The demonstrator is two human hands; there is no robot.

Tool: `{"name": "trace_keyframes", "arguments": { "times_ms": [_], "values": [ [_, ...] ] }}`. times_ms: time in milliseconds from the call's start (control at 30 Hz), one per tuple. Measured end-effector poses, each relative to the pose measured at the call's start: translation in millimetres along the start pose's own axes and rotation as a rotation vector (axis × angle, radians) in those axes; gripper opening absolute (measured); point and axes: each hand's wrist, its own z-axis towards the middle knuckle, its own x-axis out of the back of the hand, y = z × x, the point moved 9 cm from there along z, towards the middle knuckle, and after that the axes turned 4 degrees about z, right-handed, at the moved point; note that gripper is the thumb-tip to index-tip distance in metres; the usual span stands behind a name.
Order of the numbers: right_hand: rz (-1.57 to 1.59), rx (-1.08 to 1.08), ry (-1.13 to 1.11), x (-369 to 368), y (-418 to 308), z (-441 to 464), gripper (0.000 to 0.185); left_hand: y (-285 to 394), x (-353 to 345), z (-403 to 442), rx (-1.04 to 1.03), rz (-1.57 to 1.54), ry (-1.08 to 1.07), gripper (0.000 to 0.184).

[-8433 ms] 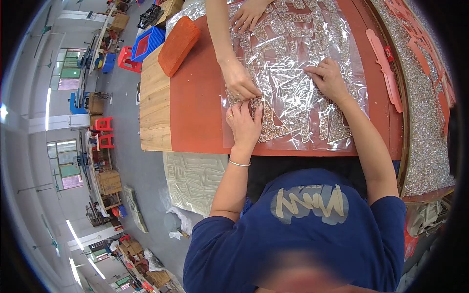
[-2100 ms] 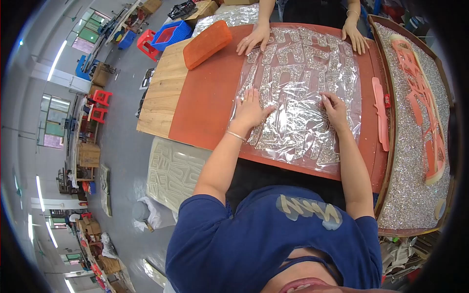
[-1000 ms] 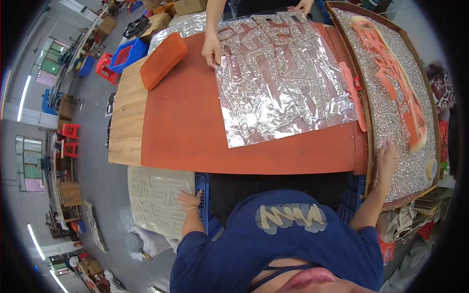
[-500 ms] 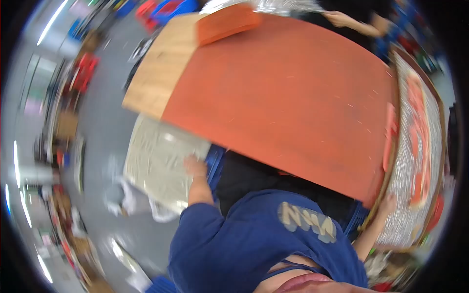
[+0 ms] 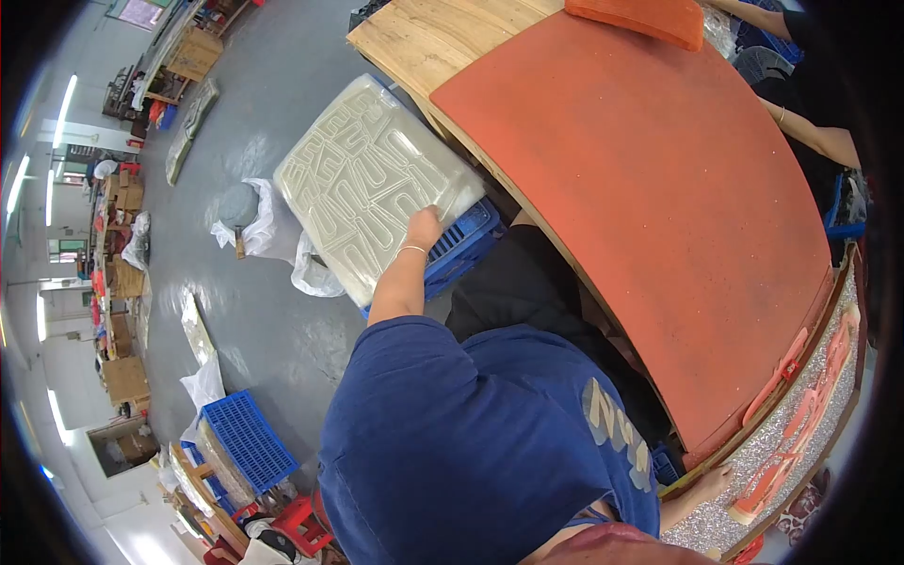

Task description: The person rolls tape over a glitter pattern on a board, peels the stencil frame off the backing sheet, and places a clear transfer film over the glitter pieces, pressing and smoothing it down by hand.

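Observation:
My left hand (image 5: 424, 229) is closed at the near right edge of a stack of pale patterned plastic sheets (image 5: 363, 174), its fingertips pinching the edge of a sheet. The stack lies on a blue crate (image 5: 461, 247) beside the table. My right hand (image 5: 713, 482) lies with its fingers apart at the rim of a tray of glittering stones (image 5: 730, 520), holding nothing. Between my arms and the co-worker is the red tabletop (image 5: 631, 188), dotted with small specks.
An orange-red block (image 5: 640, 19) sits on the table's far edge, by the bare wood part (image 5: 452, 38). A co-worker's arm (image 5: 815, 137) shows at the right. Pink strips (image 5: 800, 414) lie over the tray. A white bag (image 5: 273, 231) and a blue basket (image 5: 250, 443) are on the left.
The clear sheet of glittering pieces has left the tabletop. My left hand has gone from it to the pale stack and closed there; my right hand has moved to the tray. The view has turned left.

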Motion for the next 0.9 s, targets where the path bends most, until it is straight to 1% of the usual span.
{"name": "trace_keyframes", "arguments": {
  "times_ms": [33,100,133,167,200,233,300,333,400,433,500,533,600,633,667,700,733,800,867,900],
  "values": [
    [0.012,-0.02,-0.002,3,-5,-3,0.048,-3,-5,2,-0.001,0.003,0.001,0.027],
    [0.001,0.021,0.02,2,0,-2,0.047,-26,29,-10,0.145,-0.19,0.49,0.025],
    [-0.007,0.065,0.044,0,-1,1,0.047,-32,32,-10,0.153,-0.188,0.501,0.025],
    [0.006,0.08,0.039,-3,1,4,0.047,-37,49,-17,0.217,-0.233,0.537,0.027],
    [-0.041,0.167,0.051,-3,0,7,0.044,-44,63,-25,0.284,-0.278,0.574,0.029],
    [-0.087,0.254,0.066,-4,-4,9,0.041,-49,74,-29,0.298,-0.275,0.592,0.029],
    [-0.049,0.274,0.08,-8,-6,11,0.039,-63,94,-33,0.346,-0.351,0.634,0.038],
    [-0.026,0.281,0.097,-8,-6,13,0.037,-69,103,-31,0.354,-0.348,0.652,0.038],
    [-0.025,0.306,0.076,-15,1,17,0.034,-72,110,-11,0.247,-0.215,0.435,0.049],
    [-0.04,0.32,0.06,-20,3,19,0.032,-76,119,-12,0.257,-0.212,0.455,0.049],
    [-0.033,0.335,0.089,-18,-1,21,0.031,-84,118,-10,0.301,-0.513,0.422,0.057],
    [-0.025,0.34,0.106,-17,-4,19,0.031,-90,122,-6,0.304,-0.517,0.434,0.057],
    [-0.014,0.349,0.138,-13,-13,17,0.031,-125,152,-12,0.42,-0.687,0.724,0.057],
    [-0.004,0.355,0.154,-11,-18,17,0.031,-135,186,-16,0.486,-0.453,0.86,0.053],
    [0.001,0.359,0.167,-8,-23,15,0.03,-127,230,-26,0.544,-0.215,0.985,0.051],
    [0.011,0.359,0.185,-4,-26,14,0.03,-100,276,-37,0.487,-0.197,1.04,0.048],
    [0.02,0.354,0.198,-1,-28,11,0.03,-64,327,-52,0.425,-0.179,1.093,0.046],
    [0.032,0.347,0.216,5,-32,6,0.03,32,396,-86,0.182,-0.148,1.278,0.04],
    [0.04,0.35,0.217,9,-34,2,0.029,134,425,-134,-0.054,-0.42,1.266,0.037],
    [0.019,0.372,0.211,6,-32,4,0.029,174,425,-147,-0.237,-0.533,1.269,0.029]
  ]
}}
